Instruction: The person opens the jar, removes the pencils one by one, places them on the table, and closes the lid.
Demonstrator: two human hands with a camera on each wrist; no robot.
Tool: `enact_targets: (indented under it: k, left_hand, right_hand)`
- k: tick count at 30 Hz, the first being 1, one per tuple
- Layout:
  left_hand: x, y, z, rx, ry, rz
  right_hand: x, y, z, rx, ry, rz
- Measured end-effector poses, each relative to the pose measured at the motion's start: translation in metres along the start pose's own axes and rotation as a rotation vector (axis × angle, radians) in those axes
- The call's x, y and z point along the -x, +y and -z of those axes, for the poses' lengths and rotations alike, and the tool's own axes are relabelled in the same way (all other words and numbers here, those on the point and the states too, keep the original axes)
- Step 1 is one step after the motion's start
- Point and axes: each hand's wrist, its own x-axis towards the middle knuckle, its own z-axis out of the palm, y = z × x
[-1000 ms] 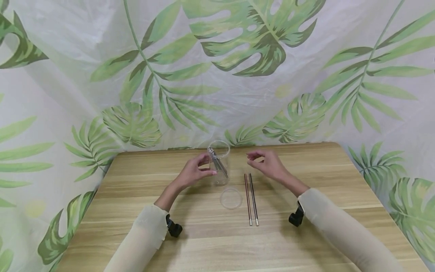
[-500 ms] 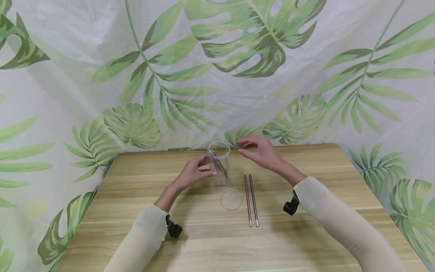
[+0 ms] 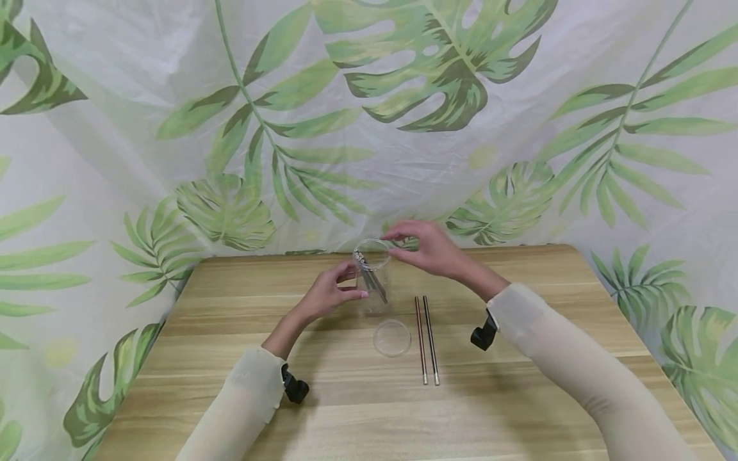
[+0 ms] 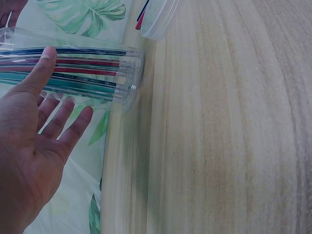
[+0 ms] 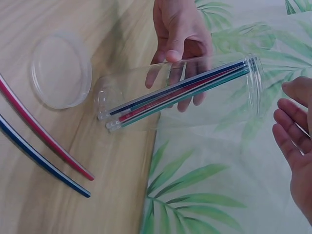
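Observation:
A clear jar (image 3: pixel 373 282) stands upright near the table's back edge, with several pencils (image 5: pixel 178 92) leaning inside it. My left hand (image 3: pixel 328 294) grips the jar's side, thumb in front and fingers behind, as the left wrist view also shows for this hand (image 4: pixel 39 131). At the jar's mouth, on the right, is my right hand (image 3: pixel 432 248), its thumb and fingers apart. In the right wrist view that hand (image 5: pixel 297 126) holds nothing, a small gap between it and the rim.
A clear round lid (image 3: pixel 392 338) lies in front of the jar. Right of the lid, a red pencil (image 3: pixel 421 339) and a dark pencil (image 3: pixel 431 339) lie side by side on the wooden table (image 3: pixel 346 422). Leaf-patterned cloth (image 3: pixel 323 128) hangs behind the table.
My right hand has moved left and up, from above the two loose pencils to the jar's mouth. My left hand and the jar have stayed in place.

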Motion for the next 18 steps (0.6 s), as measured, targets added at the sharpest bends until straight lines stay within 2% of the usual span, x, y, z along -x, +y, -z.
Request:
enact_targets:
  k: [6, 11, 14, 18]
  left_hand:
    - [0.0, 0.005, -0.001, -0.016, 0.001, 0.002]
    - [0.006, 0.027, 0.0, -0.002, -0.002, -0.003]
    - [0.009, 0.035, 0.0, 0.009, -0.002, -0.02]
    - [0.008, 0.029, -0.001, 0.018, -0.001, -0.027]
  right_hand:
    - [-0.012, -0.001, -0.001, 0.003, -0.08, 0.008]
    - [-0.023, -0.004, -0.002, 0.019, -0.168, 0.01]
    - [-0.029, -0.005, -0.003, 0.035, -0.22, 0.02]
    - [-0.034, -0.005, -0.006, 0.054, -0.262, 0.04]
